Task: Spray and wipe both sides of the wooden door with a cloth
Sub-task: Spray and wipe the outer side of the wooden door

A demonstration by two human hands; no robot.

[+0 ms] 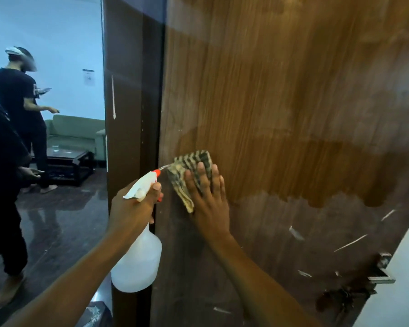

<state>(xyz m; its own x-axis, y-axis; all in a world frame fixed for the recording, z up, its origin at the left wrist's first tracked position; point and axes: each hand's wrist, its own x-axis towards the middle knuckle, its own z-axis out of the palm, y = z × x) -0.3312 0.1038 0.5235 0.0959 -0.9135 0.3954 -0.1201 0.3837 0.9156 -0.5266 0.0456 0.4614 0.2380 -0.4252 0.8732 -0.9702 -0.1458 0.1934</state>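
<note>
While the right hand [208,199] lies flat with straight, slightly spread fingers, pressing the folded checked cloth [187,166] against the wooden door [281,102] near its left edge, the left hand [132,206] curls round the neck of a white spray bottle [137,263] (its orange nozzle points at the cloth, almost touching it). A darker, glossier patch spreads across the door to the cloth's right. A metal handle [380,272] sits at the door's lower right. Beyond the doorway, a person in dark clothes [17,102] stands near a green sofa [76,133].
</note>
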